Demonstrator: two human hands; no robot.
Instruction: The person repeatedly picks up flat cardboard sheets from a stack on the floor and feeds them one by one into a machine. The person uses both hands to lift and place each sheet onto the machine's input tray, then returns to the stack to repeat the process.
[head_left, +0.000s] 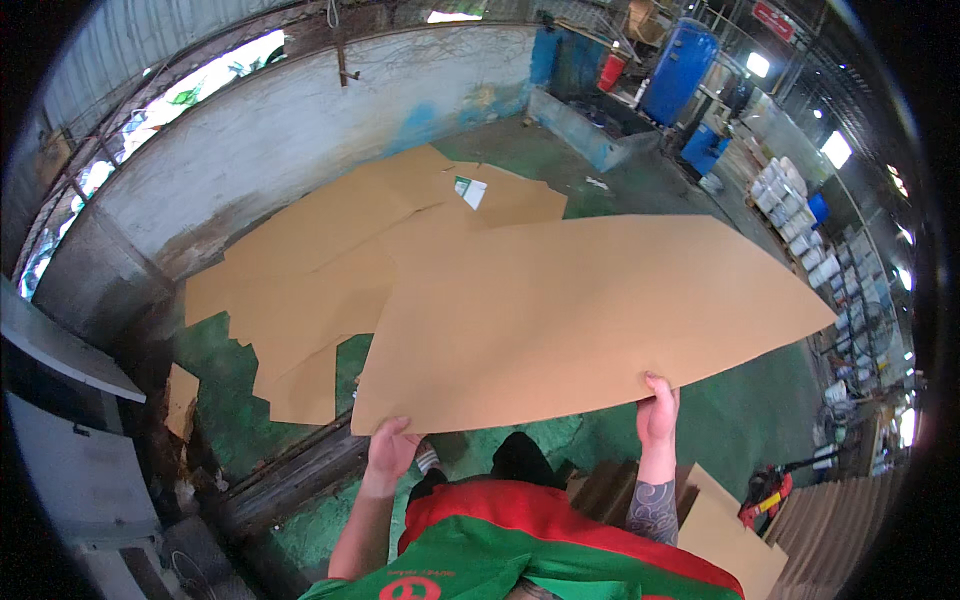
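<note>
Both hands grasp one large brown cardboard sheet [590,320] by its near edge. The left hand [391,452] pinches the near left corner, while the right hand [657,415] grips farther right along the same edge, its thumb on the upper face and its fingers mostly hidden beneath. The sheet spreads out in front of the person, tapering to a point at the far right.

Beyond it and to the left, flat cardboard pieces [310,260] lie overlapping on the green floor [740,410]. The held sheet covers part of them in the view, and I cannot tell whether its far edge touches them. A white and green paper [470,192] rests on the far pieces.

A dark beam [290,465] lies on the floor at the near left, with a small cardboard scrap [181,402] beyond it and grey metal equipment [75,470] at the left. At the near right, more cardboard [730,520] lies just beside a red and black tool, perhaps a power tool [768,497].

A stained white wall [330,120] runs along the far left side. At the far right stand a large blue drum [680,72], a red bucket [611,70] and stacked white pails [782,195].
</note>
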